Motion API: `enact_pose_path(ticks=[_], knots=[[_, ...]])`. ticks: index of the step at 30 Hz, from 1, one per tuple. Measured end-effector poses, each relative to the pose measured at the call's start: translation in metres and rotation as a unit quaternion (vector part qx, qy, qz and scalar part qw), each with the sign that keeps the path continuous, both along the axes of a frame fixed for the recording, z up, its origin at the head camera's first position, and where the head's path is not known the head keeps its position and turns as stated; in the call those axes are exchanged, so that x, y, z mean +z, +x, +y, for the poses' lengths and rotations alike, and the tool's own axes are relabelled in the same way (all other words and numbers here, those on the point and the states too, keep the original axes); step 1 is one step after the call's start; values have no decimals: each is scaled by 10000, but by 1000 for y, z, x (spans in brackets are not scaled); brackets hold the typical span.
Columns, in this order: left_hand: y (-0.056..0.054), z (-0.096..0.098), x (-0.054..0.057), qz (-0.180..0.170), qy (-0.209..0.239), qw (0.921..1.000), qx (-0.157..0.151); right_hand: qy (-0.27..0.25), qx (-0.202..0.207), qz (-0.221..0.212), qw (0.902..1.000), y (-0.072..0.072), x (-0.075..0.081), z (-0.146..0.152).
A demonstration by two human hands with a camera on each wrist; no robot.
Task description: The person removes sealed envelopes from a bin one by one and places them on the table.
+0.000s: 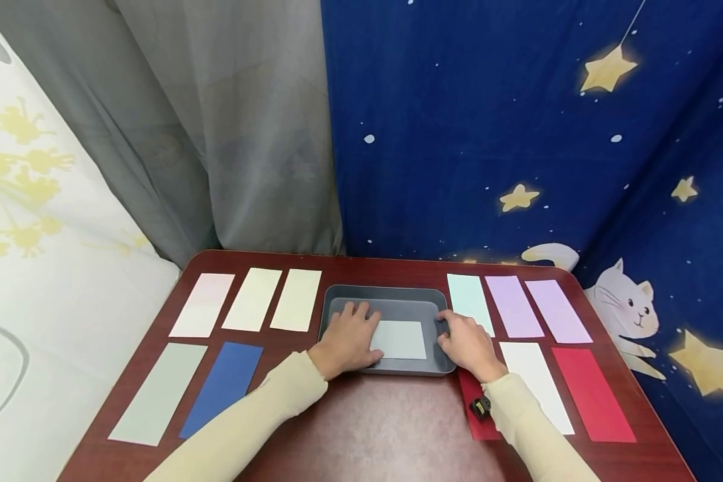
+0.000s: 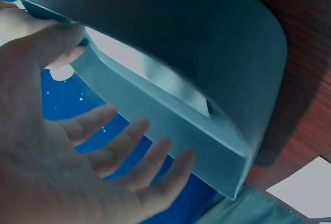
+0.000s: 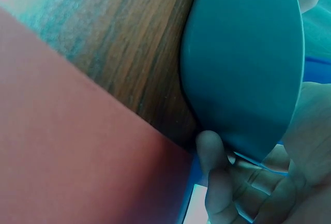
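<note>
A grey tray sits mid-table with a pale card lying flat in it. My left hand is over the tray's left half, fingers spread, its thumb by the card's left end. In the left wrist view that hand shows loosely bent, parted fingers, with the thumb inside the near wall. My right hand grips the tray's right wall. From the right wrist view, its fingers curl against the outside of the tray at a corner.
Left of the tray lie a pink card, two cream cards, a grey-green card and a blue card. On the right are mint, lilac, white and red cards. Curtains hang behind the table.
</note>
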State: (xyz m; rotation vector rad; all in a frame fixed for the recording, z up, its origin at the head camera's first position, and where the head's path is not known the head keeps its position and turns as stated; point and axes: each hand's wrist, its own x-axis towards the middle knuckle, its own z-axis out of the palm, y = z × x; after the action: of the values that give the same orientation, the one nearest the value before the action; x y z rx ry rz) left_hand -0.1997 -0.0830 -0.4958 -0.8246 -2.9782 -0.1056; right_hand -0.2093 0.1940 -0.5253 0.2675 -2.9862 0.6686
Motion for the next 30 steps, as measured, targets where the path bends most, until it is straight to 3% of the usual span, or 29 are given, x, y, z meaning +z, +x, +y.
enact_pose_path(ticks=[7,13,21,30], knots=[[-8,1,-4,-745,80,9958,-523,-11,13,17,10000,0,-2,0],[-11,-1,-7,-1125,36,9914,-669,-45,30,47,10000,0,-2,1],[-12,-1,-10,-1182,79,9911,-615,-64,10,73,10000,-1,-3,1],[-14,-2,-10,-870,35,9933,-762,-47,40,105,9999,-1,-3,1]])
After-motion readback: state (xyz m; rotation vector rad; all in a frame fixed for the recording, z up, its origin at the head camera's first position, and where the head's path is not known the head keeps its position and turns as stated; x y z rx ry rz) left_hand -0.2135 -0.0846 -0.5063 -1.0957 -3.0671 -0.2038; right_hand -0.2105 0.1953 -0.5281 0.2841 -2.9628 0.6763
